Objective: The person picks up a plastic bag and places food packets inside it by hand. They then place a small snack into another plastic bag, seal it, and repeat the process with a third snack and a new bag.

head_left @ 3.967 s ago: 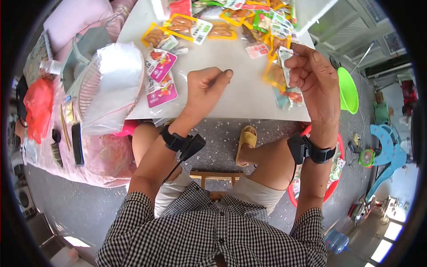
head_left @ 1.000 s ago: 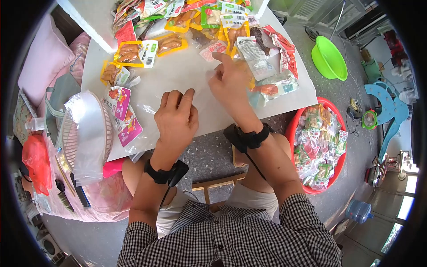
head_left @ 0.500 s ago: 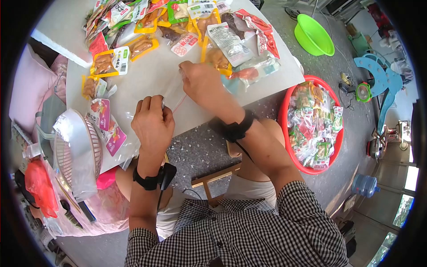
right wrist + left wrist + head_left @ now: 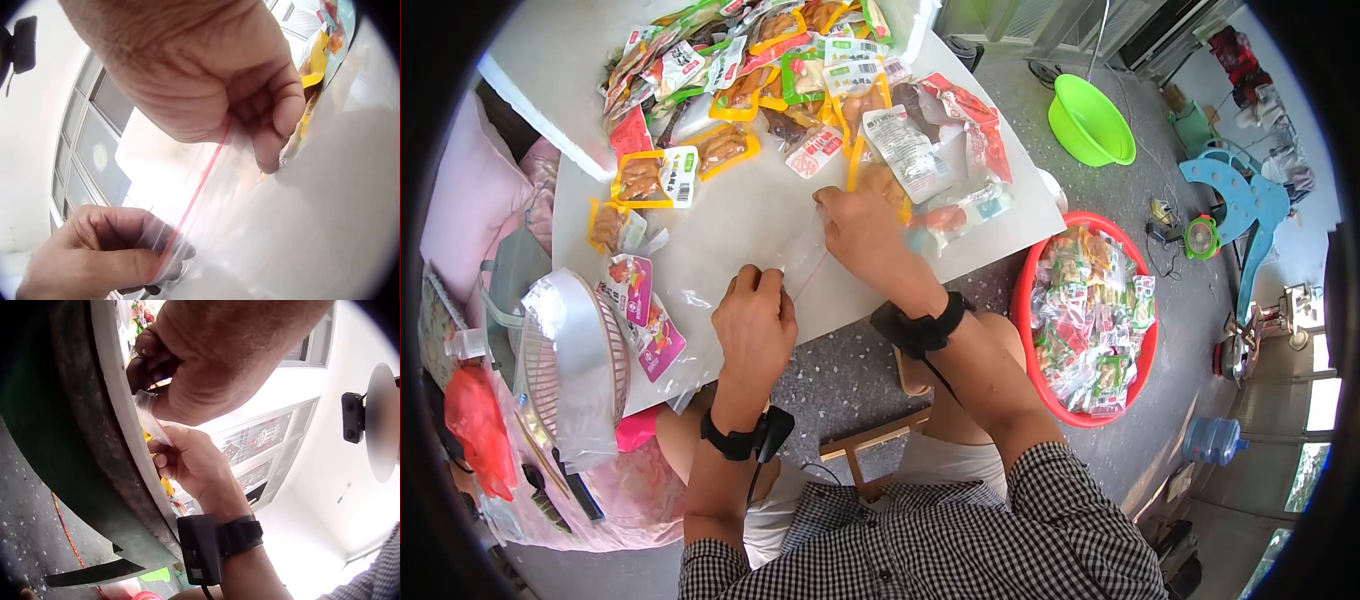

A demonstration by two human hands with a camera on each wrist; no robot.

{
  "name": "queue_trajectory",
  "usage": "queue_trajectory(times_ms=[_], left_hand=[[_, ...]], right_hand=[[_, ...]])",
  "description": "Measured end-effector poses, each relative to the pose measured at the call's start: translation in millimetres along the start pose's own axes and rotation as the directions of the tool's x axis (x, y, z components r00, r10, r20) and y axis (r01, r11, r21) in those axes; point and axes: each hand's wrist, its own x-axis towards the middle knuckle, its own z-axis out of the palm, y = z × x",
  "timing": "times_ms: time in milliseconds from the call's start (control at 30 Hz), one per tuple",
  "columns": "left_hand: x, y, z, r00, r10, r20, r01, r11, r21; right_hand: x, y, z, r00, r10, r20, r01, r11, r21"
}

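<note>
A clear zip-lock bag (image 4: 212, 187) with a red line along its mouth stretches between my two hands, low over the front of the white table (image 4: 715, 235). My left hand (image 4: 755, 325) pinches one end of the mouth between thumb and fingers. Farther along the red line, my right hand (image 4: 862, 240) grips the bag with curled fingers. In the head view the bag barely shows against the tabletop. Right beyond the right hand lie a yellow-edged food packet (image 4: 878, 185) and a silver-white packet (image 4: 908, 152).
Several colourful food packets (image 4: 730, 95) are heaped at the back. Two pink packets (image 4: 662, 345) lie left, near a basket (image 4: 615, 345) with plastic sheeting. A red tub (image 4: 1022, 330) full of packets and a green basin (image 4: 1090, 120) stand on the floor to the right.
Four seconds ago the right hand was raised at the right, apart from the left. Since then it has come in beside the left, both on the bag's mouth. The head view has swung right.
</note>
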Motion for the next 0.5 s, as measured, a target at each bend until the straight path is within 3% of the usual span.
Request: queue_trajectory(times_ms=[100,333,433,500], left_hand=[[2,3,-4,0.997,0.023,-0.074,-0.024,1.000,-0.003],[0,1,2,0.998,0.064,-0.028,-0.067,0.991,-0.112],[-1,-1,11,0.998,0.069,-0.014,-0.070,0.989,-0.131],[0,-3,12,0.998,0.054,-0.029,-0.058,0.987,-0.152]], right_hand=[[-2,0,-2,0.999,0.013,0.032,-0.013,1.000,-0.011],[-5,4,-1,0.998,-0.016,0.065,0.014,1.000,0.026],[-6,1,-15,0.990,-0.080,0.114,0.063,0.988,0.144],[0,-1,-38,0.966,-0.003,0.258,-0.058,0.972,0.227]])
